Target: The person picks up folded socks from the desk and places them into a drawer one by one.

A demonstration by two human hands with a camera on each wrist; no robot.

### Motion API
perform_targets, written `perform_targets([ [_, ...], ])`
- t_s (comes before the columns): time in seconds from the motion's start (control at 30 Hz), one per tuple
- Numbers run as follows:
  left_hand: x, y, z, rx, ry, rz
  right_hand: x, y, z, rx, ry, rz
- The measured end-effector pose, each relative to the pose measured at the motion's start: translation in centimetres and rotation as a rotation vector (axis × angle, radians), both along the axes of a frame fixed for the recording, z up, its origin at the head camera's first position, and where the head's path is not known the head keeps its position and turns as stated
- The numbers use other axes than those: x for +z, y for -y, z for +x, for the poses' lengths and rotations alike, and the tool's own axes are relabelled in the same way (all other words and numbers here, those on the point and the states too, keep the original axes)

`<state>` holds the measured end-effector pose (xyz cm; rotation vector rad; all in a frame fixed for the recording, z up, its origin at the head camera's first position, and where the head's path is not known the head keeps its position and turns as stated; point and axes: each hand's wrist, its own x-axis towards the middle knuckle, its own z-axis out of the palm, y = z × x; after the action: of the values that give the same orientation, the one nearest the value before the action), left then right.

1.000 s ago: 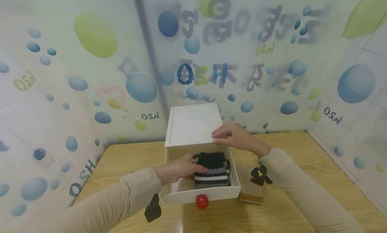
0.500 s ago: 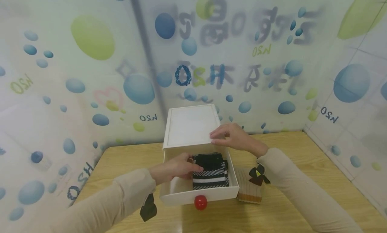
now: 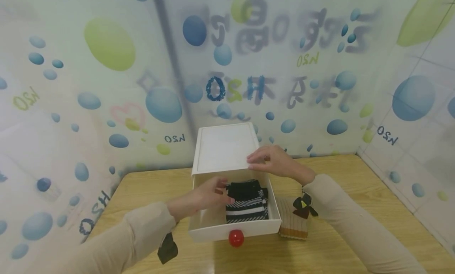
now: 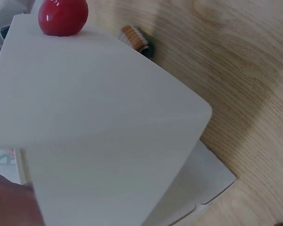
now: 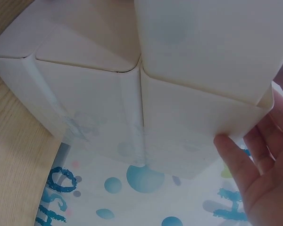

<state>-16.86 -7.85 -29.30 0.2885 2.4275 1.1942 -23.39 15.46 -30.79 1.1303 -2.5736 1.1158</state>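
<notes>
Left hand [image 3: 205, 193] is over the open drawer from where I'm standing: fingers loose and slightly apart, grasping nothing. Thumb tip overlaps the left edge of the folded knit bundle [image 3: 247, 212], can't tell if they touch. Bundle is black with white stripes and hatching, sits inside the white drawer [image 3: 206, 232], near its right wall. Drawer is pulled out of the white casing [image 3: 227, 147], red ball knob [image 3: 236, 238] on its front panel. Left wrist view has the drawer's underside jutting out above a lower white box [image 4: 205, 174]. Right hand [image 3: 279, 161] grips the casing's edge near the front right corner: thumb against the side wall, other fingers bent round the edge. Beige ribbed piece [image 3: 293, 222] with an orange-brown band lies on the wooden table [image 3: 341, 187], just right of the drawer. Black bow [image 3: 303, 205] at the right cuff. Behind it all, a bubble-print wall [image 3: 71, 13] with H2O lettering in reverse
</notes>
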Motion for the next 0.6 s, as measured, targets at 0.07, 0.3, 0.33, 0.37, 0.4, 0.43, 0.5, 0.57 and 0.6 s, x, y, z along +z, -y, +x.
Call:
perform_targets([
  [0.07,0.2,0.2,0.1,-0.009,-0.017,-0.002,0.0,0.0,0.0,-0.001,0.002,0.0],
  [0.3,1.5,1.0,0.7,-0.102,-0.109,0.047,0.0,0.0,0.1,0.004,-0.012,-0.001],
  [0.33,1.7,1.1,0.8,-0.121,-0.124,0.057,0.0,0.0,0.1,0.004,-0.013,-0.003],
  [0.37,1.8,1.2,0.9,-0.143,-0.14,0.066,0.0,0.0,0.1,0.004,-0.015,-0.004],
  [0.4,1.9,1.4,1.0,-0.155,-0.149,0.071,0.0,0.0,0.1,0.003,-0.016,-0.004],
  [0.43,2.0,1.5,1.0,-0.171,-0.162,0.074,0.0,0.0,0.1,0.001,-0.014,-0.005],
  [0.5,2.1,1.8,1.2,-0.201,-0.193,0.077,-0.1,0.0,0.1,-0.003,-0.009,-0.006],
  [0.57,2.2,2.1,1.4,-0.232,-0.242,0.077,-0.1,0.0,0.1,-0.007,-0.004,-0.005],
  [0.6,2.2,2.2,1.4,-0.24,-0.264,0.074,-0.1,0.0,0.1,-0.008,-0.001,-0.005],
])
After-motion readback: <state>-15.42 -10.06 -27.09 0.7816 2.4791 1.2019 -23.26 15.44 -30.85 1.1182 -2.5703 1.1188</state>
